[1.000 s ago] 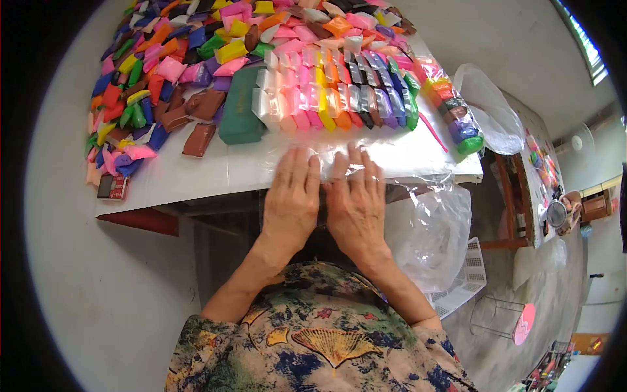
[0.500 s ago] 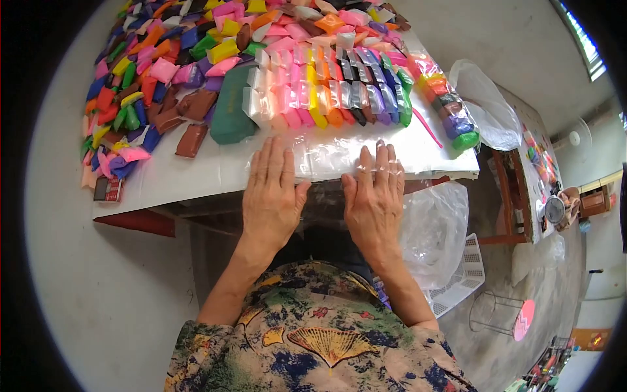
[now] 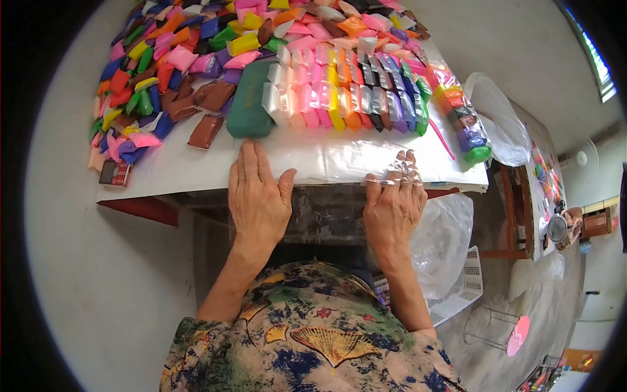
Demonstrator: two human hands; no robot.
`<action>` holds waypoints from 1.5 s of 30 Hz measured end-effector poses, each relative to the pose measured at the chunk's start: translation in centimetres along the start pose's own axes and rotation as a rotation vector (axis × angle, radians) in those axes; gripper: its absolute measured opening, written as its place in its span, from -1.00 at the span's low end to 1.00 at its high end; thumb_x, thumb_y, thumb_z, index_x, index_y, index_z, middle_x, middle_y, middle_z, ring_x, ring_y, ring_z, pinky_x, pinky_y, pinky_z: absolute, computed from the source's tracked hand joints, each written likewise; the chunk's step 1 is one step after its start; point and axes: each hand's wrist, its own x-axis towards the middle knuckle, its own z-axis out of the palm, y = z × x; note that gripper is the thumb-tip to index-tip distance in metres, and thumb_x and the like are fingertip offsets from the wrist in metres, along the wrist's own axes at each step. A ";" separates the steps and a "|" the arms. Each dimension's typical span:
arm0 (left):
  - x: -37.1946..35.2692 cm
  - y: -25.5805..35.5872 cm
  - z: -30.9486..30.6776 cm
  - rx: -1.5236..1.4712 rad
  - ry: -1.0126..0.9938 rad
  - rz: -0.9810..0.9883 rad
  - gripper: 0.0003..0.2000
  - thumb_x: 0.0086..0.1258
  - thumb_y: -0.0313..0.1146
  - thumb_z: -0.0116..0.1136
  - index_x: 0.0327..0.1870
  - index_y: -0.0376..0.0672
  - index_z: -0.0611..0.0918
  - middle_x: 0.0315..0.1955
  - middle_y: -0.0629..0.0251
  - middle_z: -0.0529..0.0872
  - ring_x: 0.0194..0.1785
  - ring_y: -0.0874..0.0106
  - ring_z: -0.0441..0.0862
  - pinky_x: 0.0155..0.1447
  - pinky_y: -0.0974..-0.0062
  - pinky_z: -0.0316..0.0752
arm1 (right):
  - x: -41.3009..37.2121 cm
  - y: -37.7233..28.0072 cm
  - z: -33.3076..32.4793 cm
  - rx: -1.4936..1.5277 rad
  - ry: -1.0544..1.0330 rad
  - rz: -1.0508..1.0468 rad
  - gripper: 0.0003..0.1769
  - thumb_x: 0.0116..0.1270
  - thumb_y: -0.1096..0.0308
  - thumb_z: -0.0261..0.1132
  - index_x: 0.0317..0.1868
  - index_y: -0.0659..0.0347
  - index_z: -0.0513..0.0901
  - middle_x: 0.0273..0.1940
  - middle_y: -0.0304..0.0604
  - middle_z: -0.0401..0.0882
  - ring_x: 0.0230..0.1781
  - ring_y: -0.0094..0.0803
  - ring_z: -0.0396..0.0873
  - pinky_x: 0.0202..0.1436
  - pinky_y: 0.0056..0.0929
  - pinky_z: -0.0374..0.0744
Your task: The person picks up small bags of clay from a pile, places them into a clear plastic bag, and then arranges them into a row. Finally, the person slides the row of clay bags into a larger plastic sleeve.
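At lower centre of the frame we log a spreading or smoothing action, as we judge it: our left hand (image 3: pixel 258 209) lies palm down on the clear film (image 3: pixel 326 168), its fingers close together and thumb apart, while our right hand (image 3: pixel 394 212) lies flat too, thumb apart, film glinting over its fingertips. We record the film across the front edge of the white table (image 3: pixel 176 170), near the green block (image 3: pixel 250 104) and the rows of coloured packets (image 3: pixel 346 98) at upper centre; neither hand pinches anything we can make out.
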 end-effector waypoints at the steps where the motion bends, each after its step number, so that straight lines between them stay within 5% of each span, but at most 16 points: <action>1: 0.0 0.0 0.0 0.013 0.012 0.005 -0.38 0.56 -0.05 0.04 0.42 -0.42 0.37 0.39 -0.32 0.32 0.42 -0.11 0.35 0.49 0.03 0.24 | -0.2 -0.1 0.0 -0.011 0.010 -0.005 -0.33 0.48 0.09 0.22 0.37 0.48 0.43 0.44 0.23 0.34 0.44 0.01 0.33 0.39 -0.15 0.28; 15: 0.2 -0.9 0.1 0.057 0.021 0.031 -0.47 0.58 -0.10 0.01 0.37 -0.35 0.46 0.35 -0.22 0.43 0.42 -0.09 0.37 0.51 0.04 0.22 | -0.1 0.7 0.6 0.031 -0.015 -0.135 -0.38 0.50 0.13 0.21 0.35 0.48 0.44 0.40 0.27 0.36 0.46 0.15 0.29 0.56 0.01 0.20; 21: 0.1 -0.9 -0.3 0.028 0.024 0.156 -0.53 0.57 -0.22 0.02 0.34 -0.38 0.46 0.32 -0.19 0.47 0.42 -0.04 0.39 0.51 0.04 0.28 | 0.1 0.4 0.6 0.018 -0.012 -0.137 -0.37 0.51 0.12 0.18 0.35 0.50 0.42 0.41 0.32 0.33 0.45 0.17 0.29 0.55 0.02 0.21; 28: -0.2 3.3 -1.3 -0.195 0.006 0.364 -0.47 0.26 -0.61 0.06 0.33 -0.36 0.49 0.28 -0.08 0.54 0.36 -0.02 0.49 0.49 0.04 0.32 | 0.1 0.2 0.6 -0.028 -0.006 -0.161 -0.39 0.50 0.14 0.19 0.33 0.52 0.44 0.41 0.33 0.32 0.45 0.18 0.29 0.54 0.07 0.20; 34: 0.9 0.7 -3.3 -0.018 -0.156 0.253 -0.47 0.59 -0.11 -0.03 0.46 -0.23 0.39 0.38 -0.06 0.44 0.46 -0.02 0.35 0.55 0.05 0.19 | 0.3 0.9 -0.1 -0.023 -0.029 -0.146 -0.37 0.48 0.12 0.21 0.31 0.53 0.45 0.35 0.36 0.39 0.42 0.20 0.32 0.54 0.11 0.19; 37: 0.8 -1.1 -2.0 -0.044 -0.151 0.233 -0.34 0.58 0.13 -0.14 0.49 -0.20 0.35 0.43 -0.05 0.37 0.49 -0.01 0.28 0.58 0.04 0.11 | 0.2 0.8 -0.1 -0.022 -0.011 -0.141 -0.34 0.46 0.09 0.23 0.30 0.54 0.46 0.32 0.39 0.42 0.41 0.22 0.34 0.54 0.13 0.18; 45: 0.7 -0.9 -1.7 0.009 -0.164 0.254 -0.37 0.55 0.11 -0.09 0.55 -0.01 0.33 0.47 -0.03 0.30 0.51 -0.05 0.24 0.59 0.02 0.09 | 0.0 -0.5 0.1 0.043 -0.043 -0.246 -0.28 0.40 0.13 0.31 0.37 0.52 0.39 0.38 0.33 0.34 0.45 0.22 0.29 0.55 0.08 0.20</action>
